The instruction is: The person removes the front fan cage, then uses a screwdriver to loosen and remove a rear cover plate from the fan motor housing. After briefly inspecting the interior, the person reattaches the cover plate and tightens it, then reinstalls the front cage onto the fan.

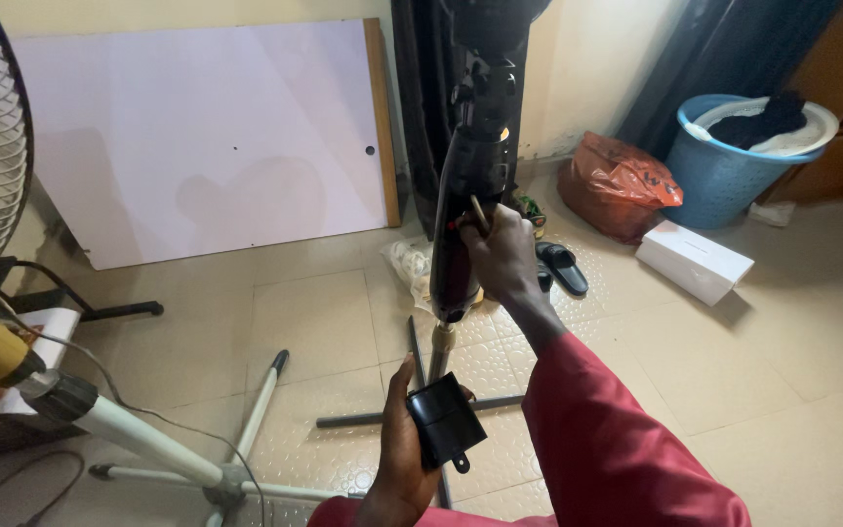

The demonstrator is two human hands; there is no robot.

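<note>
Right hand (502, 256) is up on the dark, glossy control housing of a standing fan column (470, 195), fingers closed round a thin brass-coloured tool shank (478, 213) whose tip sits against the housing face, just above a small red dot. Left hand (404, 459) is low, fingers wrapped round a black rectangular plastic cover plate (444, 422) with a small tab at its lower corner, held clear of the column and below it. The column stands on a black cross-shaped metal base (421, 415) on the cream tiled floor (782, 351), near its middle. Reads as mid-disassembly or refit: cover is off, tool is working a fastener or catch on the housing. Next move looks to need steady axial pressure on the tool with the column kept from rocking; can't see the fastener itself. A second white-legged fan stand (139, 439) sits at the floor's left edge, a white box (693, 261) toward the right.
</note>
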